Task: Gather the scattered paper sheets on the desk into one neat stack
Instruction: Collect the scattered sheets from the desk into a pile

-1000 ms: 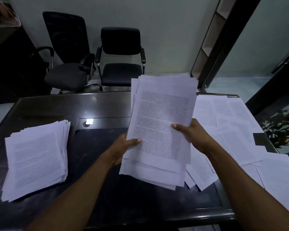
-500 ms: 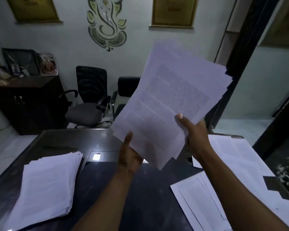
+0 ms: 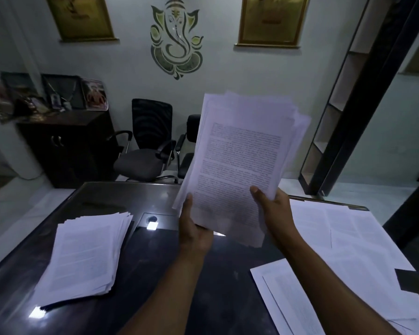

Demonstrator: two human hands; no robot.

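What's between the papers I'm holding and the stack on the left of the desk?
Nothing visible. The bundle is up in both hands, and only bare dark desk lies between it and the stack.

printed sheaf (image 3: 240, 165) held upright, uneven stack (image 3: 87, 252) left, loose sheets (image 3: 348, 257) right

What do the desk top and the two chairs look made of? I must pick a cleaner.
Desk top: dark, glossy, probably polished laminate or stone; it mirrors lights. Chairs: black mesh or fabric backs, padded seats, shiny metal frames, seemingly.
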